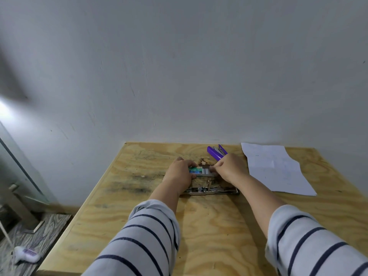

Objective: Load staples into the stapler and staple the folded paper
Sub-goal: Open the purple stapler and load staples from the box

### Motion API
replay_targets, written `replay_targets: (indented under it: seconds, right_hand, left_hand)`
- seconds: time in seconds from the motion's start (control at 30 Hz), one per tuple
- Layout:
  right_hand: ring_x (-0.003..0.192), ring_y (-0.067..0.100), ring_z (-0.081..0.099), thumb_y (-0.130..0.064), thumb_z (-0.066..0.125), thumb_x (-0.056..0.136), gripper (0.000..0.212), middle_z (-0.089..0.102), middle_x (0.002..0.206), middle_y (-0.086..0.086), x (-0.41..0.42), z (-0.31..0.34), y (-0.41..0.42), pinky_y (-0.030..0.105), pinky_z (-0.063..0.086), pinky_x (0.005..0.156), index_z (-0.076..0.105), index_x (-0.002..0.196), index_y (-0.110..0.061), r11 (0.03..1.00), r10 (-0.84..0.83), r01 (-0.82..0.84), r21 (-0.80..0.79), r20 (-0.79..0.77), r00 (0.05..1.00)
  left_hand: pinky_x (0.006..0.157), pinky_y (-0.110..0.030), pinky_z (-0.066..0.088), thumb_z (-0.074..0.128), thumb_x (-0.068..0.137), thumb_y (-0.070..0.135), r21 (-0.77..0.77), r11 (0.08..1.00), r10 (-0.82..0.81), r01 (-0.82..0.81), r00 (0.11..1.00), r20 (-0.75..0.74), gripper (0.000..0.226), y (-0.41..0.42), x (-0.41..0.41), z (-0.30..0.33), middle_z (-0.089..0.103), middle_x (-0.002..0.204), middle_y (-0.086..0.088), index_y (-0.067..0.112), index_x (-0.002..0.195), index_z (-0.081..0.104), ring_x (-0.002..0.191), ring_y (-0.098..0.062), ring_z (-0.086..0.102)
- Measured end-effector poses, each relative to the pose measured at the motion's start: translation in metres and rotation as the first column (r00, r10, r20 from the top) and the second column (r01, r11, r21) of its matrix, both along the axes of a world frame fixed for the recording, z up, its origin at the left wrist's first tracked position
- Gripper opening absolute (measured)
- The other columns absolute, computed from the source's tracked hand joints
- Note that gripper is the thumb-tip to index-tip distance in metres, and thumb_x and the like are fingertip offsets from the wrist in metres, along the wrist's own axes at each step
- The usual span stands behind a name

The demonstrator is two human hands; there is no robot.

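Observation:
My left hand [179, 173] grips a small green and blue staple box [196, 170] just above the wooden table [209, 226]. The box's inner tray [208, 172] is slid partly out to the right, and my right hand [232, 168] pinches that end. Behind my right hand a purple stapler [216, 152] lies on the table. A metal stapler [211, 190] lies flat on the table just in front of my hands. A white paper sheet [276, 168] lies at the right.
A white wall stands right behind the table's far edge. The table's left edge drops to a patterned floor, where a small white and purple device [27, 253] lies. A dark stain marks the wood left of my hands.

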State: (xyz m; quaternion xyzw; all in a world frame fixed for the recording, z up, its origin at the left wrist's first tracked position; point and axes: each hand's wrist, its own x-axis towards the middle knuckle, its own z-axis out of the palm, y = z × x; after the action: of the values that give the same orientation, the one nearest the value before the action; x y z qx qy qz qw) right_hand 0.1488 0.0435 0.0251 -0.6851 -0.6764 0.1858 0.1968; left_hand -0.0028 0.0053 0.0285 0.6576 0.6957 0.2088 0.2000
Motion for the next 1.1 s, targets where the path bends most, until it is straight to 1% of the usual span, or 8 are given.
replay_targets:
  seconds: [0.07,0.13,0.4,0.53,0.7,0.9,0.97,1.1]
  right_hand:
    - [0.105,0.021,0.061,-0.024,0.067,0.084,0.030,0.067,0.115,0.011,0.000,0.002,-0.003,0.018,0.042,0.062,0.067,0.106,-0.004,0.998,0.035,-0.036,0.050,0.010,0.999]
    - [0.105,0.019,0.061,-0.020,0.068,0.083,0.019,0.069,0.110,0.008,-0.002,0.007,-0.010,0.022,0.044,0.072,0.071,0.097,-0.007,0.994,0.068,-0.069,0.089,0.011,0.998]
    - [0.091,0.017,0.063,-0.016,0.066,0.084,0.004,0.071,0.095,0.005,-0.004,0.020,-0.023,0.023,0.041,0.070,0.068,0.083,-0.012,0.975,0.173,-0.178,0.130,0.048,0.984]
    - [0.090,0.015,0.062,-0.015,0.068,0.083,0.005,0.071,0.097,0.005,-0.003,0.021,-0.024,0.023,0.041,0.072,0.070,0.086,-0.011,0.973,0.195,-0.192,0.131,-0.011,0.981]
    - [0.104,0.020,0.063,-0.012,0.070,0.081,0.017,0.070,0.109,0.010,0.006,0.024,-0.022,0.028,0.047,0.085,0.072,0.097,-0.009,0.973,0.142,-0.121,0.195,-0.095,0.985]
    - [0.118,0.026,0.056,-0.010,0.066,0.084,0.028,0.060,0.129,0.014,0.022,0.019,-0.025,0.031,0.049,0.088,0.067,0.113,-0.010,0.986,0.112,-0.109,0.128,-0.015,0.994]
    - [0.122,0.028,0.052,-0.010,0.065,0.086,0.033,0.056,0.133,0.014,0.025,0.015,-0.029,0.031,0.048,0.090,0.063,0.119,-0.010,0.987,0.123,-0.126,0.104,0.031,0.992]
    - [0.119,0.026,0.054,-0.012,0.066,0.085,0.030,0.060,0.129,0.011,0.032,0.009,-0.036,0.031,0.048,0.091,0.065,0.115,-0.012,0.983,0.156,-0.162,0.084,0.068,0.985]
  left_hand:
    - [0.095,-0.033,0.046,0.064,0.087,0.015,0.000,1.000,0.005,-0.005,1.000,0.003,0.038,0.001,0.000,-0.001,0.048,0.125,-0.004,0.024,0.124,0.058,0.109,-0.022,0.051]
    - [0.096,-0.033,0.047,0.064,0.087,0.015,0.000,1.000,0.011,-0.011,1.000,0.002,0.039,0.001,0.001,-0.001,0.048,0.126,-0.004,0.025,0.124,0.058,0.110,-0.022,0.050]
    - [0.098,-0.037,0.047,0.064,0.086,0.017,-0.020,1.000,0.017,-0.017,1.000,0.010,0.040,0.001,0.001,-0.002,0.048,0.125,-0.004,0.026,0.124,0.058,0.110,-0.023,0.050]
    - [0.096,-0.034,0.046,0.064,0.087,0.016,-0.012,1.000,0.014,-0.014,1.000,0.003,0.040,0.001,0.001,-0.002,0.048,0.124,-0.004,0.025,0.124,0.058,0.110,-0.023,0.050]
    - [0.097,-0.037,0.044,0.062,0.088,0.016,0.019,1.000,0.023,-0.023,1.000,0.008,0.037,-0.001,0.001,-0.005,0.048,0.123,-0.004,0.026,0.124,0.059,0.114,-0.025,0.046]
    - [0.102,-0.036,0.036,0.059,0.091,0.021,0.106,0.994,0.037,-0.034,0.999,-0.029,0.047,-0.007,0.002,-0.013,0.046,0.135,0.004,0.025,0.136,0.047,0.123,-0.023,0.032]
    - [0.102,-0.039,0.035,0.059,0.090,0.025,0.140,0.990,0.029,-0.018,0.997,-0.074,0.049,-0.012,0.003,-0.011,0.042,0.139,0.009,0.030,0.137,0.045,0.125,-0.022,0.029]
    - [0.096,-0.037,0.034,0.047,0.094,0.041,0.319,0.945,-0.029,0.065,0.993,-0.116,0.030,-0.027,0.005,-0.007,0.051,0.123,0.012,0.034,0.121,0.058,0.118,-0.015,0.038]
